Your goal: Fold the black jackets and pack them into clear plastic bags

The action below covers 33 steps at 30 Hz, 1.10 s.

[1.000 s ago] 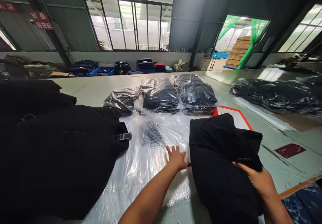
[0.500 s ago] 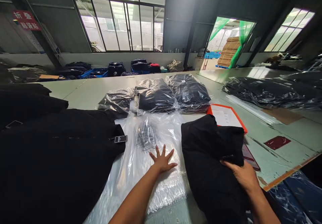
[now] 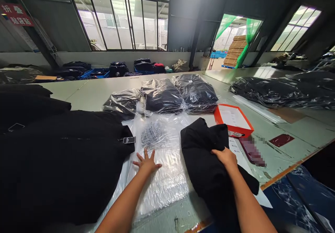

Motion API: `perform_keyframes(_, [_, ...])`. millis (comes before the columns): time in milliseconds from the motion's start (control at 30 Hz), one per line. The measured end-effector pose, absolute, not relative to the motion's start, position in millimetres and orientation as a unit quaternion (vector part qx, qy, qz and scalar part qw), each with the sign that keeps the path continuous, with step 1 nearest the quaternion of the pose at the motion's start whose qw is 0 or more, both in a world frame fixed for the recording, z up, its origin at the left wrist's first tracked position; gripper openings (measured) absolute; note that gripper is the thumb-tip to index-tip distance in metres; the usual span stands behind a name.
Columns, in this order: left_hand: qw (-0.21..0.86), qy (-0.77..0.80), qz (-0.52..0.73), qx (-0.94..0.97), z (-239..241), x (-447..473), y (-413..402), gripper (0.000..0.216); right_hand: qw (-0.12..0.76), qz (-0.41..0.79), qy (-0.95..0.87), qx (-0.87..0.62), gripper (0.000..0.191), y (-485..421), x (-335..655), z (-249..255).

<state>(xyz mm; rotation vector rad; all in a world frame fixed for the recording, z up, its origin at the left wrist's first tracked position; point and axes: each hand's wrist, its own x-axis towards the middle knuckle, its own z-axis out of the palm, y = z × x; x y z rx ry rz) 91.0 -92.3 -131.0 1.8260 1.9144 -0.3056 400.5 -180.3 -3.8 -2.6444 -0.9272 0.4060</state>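
Note:
My left hand [image 3: 147,164] lies flat with fingers spread on a stack of clear plastic bags [image 3: 167,177] with dark print on top. To the right, my right hand [image 3: 227,159] grips a black garment [image 3: 204,149] that drapes over the table's front edge; its thumb and fingers are closed on the cloth, partly hidden. Left of the bags lies a pile of black garments [image 3: 65,170], with a black hang tag [image 3: 129,140] at its right side.
Behind the bags sit several black garments in clear plastic [image 3: 164,97]. An orange-rimmed box [image 3: 234,120] stands right of them, with a dark red phone-shaped thing [image 3: 252,152] nearby. More bagged garments [image 3: 282,90] lie at the far right of the table [image 3: 188,212].
My left hand has slid leftward over the plastic bags. My right hand has moved left with the black garment, uncovering the box's front and a printed label sheet.

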Motion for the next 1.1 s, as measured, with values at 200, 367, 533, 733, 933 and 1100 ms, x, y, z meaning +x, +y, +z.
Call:
perform_keyframes(200, [0.279, 0.482, -0.079, 0.827, -131.2, 101.5, -118.7, 0.078, 0.163, 0.139, -0.308, -0.927, 0.045, -172.9, 402.2, -19.9])
perform_keyframes(367, [0.301, 0.506, -0.020, 0.808, -134.4, 100.6, -123.4, 0.038, 0.221, 0.123, -0.296, -0.921, 0.038, -196.2, 399.4, -20.8])
perform_keyframes(533, [0.399, 0.507, 0.020, 0.764, -106.8, 111.2, -93.2, 0.042, 0.295, 0.107, -0.284, -0.906, 0.038, -225.5, 399.3, 10.8])
perform_keyframes(733, [0.603, 0.463, 0.108, 0.641, -71.4, 131.7, -49.6, 0.057, 0.405, 0.090, -0.333, -0.847, 0.029, -264.9, 388.2, 63.6])
perform_keyframes(933, [0.785, 0.372, 0.148, 0.473, -51.5, 132.6, -22.5, 0.045, 0.455, 0.185, -0.382, -0.783, 0.024, -263.8, 361.6, 87.6])
perform_keyframes(1100, [0.853, 0.358, 0.139, 0.354, -58.2, 128.7, -13.7, 0.030, 0.389, 0.186, -0.393, -0.812, 0.021, -221.7, 338.0, 42.1])
